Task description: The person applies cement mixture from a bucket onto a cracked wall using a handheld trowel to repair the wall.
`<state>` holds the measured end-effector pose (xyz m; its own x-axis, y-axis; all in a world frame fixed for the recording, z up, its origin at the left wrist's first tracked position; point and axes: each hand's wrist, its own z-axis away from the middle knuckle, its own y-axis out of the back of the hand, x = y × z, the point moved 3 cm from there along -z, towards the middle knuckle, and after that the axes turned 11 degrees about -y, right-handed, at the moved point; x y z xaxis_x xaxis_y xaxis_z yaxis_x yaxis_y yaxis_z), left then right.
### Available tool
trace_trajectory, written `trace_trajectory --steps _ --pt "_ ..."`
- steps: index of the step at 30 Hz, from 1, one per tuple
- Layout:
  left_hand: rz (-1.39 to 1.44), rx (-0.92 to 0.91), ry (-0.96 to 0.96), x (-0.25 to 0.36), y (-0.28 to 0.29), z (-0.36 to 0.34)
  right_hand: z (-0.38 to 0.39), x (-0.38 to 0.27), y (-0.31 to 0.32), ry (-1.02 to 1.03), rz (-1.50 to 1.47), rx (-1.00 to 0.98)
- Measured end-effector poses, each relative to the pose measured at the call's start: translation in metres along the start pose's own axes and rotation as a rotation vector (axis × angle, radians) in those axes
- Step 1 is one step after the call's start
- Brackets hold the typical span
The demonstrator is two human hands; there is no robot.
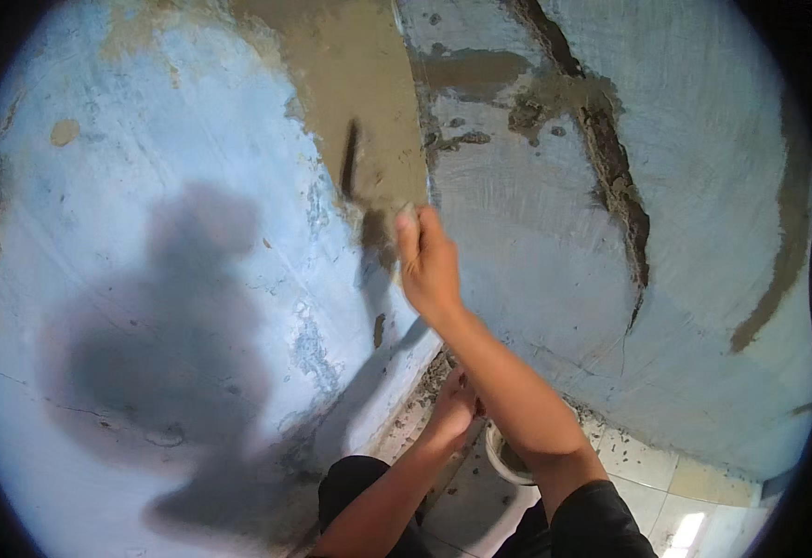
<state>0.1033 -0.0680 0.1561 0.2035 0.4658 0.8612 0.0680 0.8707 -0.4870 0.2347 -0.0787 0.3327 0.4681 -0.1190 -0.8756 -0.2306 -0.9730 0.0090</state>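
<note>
My right hand [428, 256] is raised at the wall corner, gripping a trowel by its pale handle [409, 219]. The trowel's blade [353, 163] is against a patch of wet grey-brown mortar [341, 65] on the left wall. My left hand [452, 409] is low by the foot of the corner, partly behind my right forearm, with curled fingers; what it holds, if anything, is hidden. A white bucket [499, 465] sits just below it on the floor, mostly hidden by my right arm.
The pale blue left wall [127, 130] carries my shadow. The grey right wall [703, 232] has a long open crack [615, 158] and dark mortar strips [764, 298]. Crumbs of debris [624, 446] lie on the white tiled floor [638, 502] along the wall's foot.
</note>
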Motion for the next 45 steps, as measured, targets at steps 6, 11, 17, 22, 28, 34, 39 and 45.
trace_trajectory --steps 6,11,17,22,28,34,39,45 --pt "-0.028 -0.046 0.015 0.006 -0.006 0.001 -0.007 -0.006 -0.012 -0.020 0.087 -0.046" --pt "-0.031 0.041 -0.021 0.031 -0.014 0.012 0.033 -0.010 -0.015 0.149 0.099 -0.196" --pt "-0.072 0.083 0.047 -0.004 -0.001 -0.004 -0.039 -0.016 0.011 -0.045 0.057 0.011" --pt "-0.042 0.007 0.023 -0.004 0.010 -0.009 0.004 -0.016 -0.011 0.054 0.120 -0.179" --pt "-0.055 0.001 -0.022 -0.012 0.002 -0.009 -0.026 -0.014 0.010 -0.028 0.063 -0.030" --pt "0.018 -0.047 -0.005 -0.008 0.011 -0.009 0.012 -0.009 -0.014 0.099 0.104 -0.167" --pt "-0.064 0.050 0.046 -0.003 0.005 -0.006 -0.017 0.011 0.009 -0.009 0.022 -0.027" --pt "0.016 0.135 0.097 -0.005 -0.002 -0.003 -0.070 0.025 0.026 -0.089 0.114 0.061"
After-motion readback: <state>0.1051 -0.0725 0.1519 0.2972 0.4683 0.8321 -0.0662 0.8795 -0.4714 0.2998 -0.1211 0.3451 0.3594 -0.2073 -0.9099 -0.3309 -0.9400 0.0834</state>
